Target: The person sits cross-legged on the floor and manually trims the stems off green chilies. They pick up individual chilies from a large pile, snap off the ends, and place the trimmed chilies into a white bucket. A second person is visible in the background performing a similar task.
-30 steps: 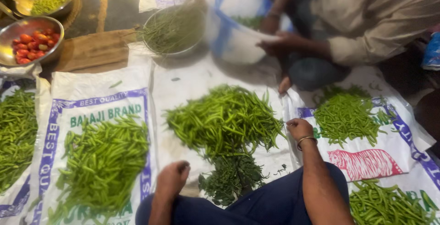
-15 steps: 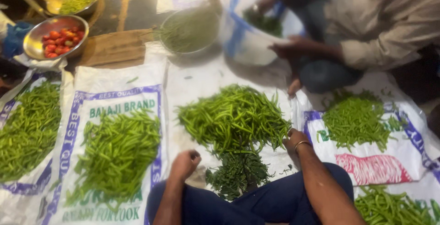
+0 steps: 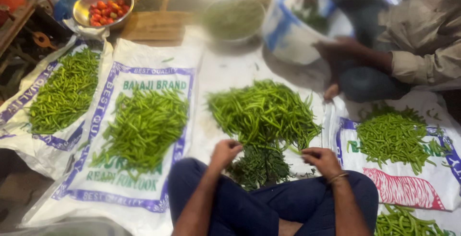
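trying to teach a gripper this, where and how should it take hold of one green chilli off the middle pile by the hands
Probably a chilli at the near edge of the middle chilli pile, where single pods stick out loose towards the left hand and right hand. Pinch across the thin pod near its end, coming from above on the near side; deeper in, the pods lie tangled. The stem ends are too blurred to tell.

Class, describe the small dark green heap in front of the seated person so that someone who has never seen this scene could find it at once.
Start at the big bright heap of green chillies on the white sacking in the middle. At its near edge, between the person's left hand and right hand, lies the dark heap. It is smaller, darker and more crumpled than the bright piles around it.
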